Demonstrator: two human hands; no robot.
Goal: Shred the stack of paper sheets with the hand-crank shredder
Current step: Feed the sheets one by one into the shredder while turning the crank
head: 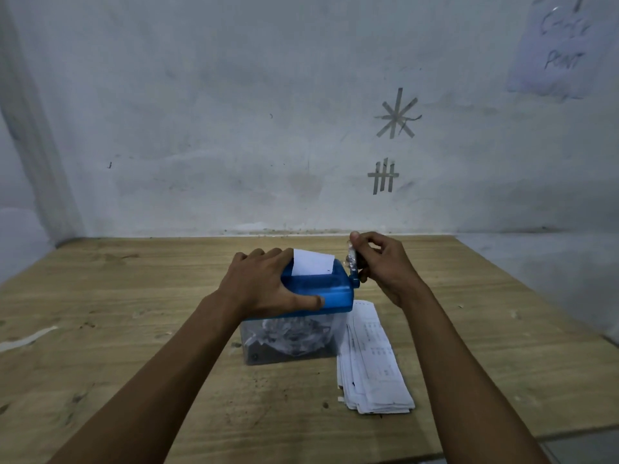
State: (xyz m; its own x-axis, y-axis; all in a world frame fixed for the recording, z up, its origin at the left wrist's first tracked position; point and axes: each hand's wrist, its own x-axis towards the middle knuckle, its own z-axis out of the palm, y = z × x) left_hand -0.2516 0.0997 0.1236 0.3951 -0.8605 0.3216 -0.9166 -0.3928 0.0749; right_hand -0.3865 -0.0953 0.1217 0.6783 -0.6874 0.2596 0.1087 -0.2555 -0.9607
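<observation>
A small hand-crank shredder (pixel 330 291) with a blue top stands mid-table on a clear bin (pixel 293 339) holding paper shreds. A white sheet (pixel 311 262) sticks up out of its slot. My left hand (pixel 264 284) grips the blue top from the left, thumb along its front edge. My right hand (pixel 382 262) pinches the crank handle (pixel 353 262) at the shredder's right side, the handle standing upright. A stack of printed paper sheets (pixel 371 363) lies flat on the table just right of the bin.
The wooden table (pixel 134 329) reaches back to a pale wall (pixel 234 128) with tape marks. A sheet with writing (pixel 562 45) hangs at the upper right. A white scrap (pixel 26 339) lies near the table's left edge.
</observation>
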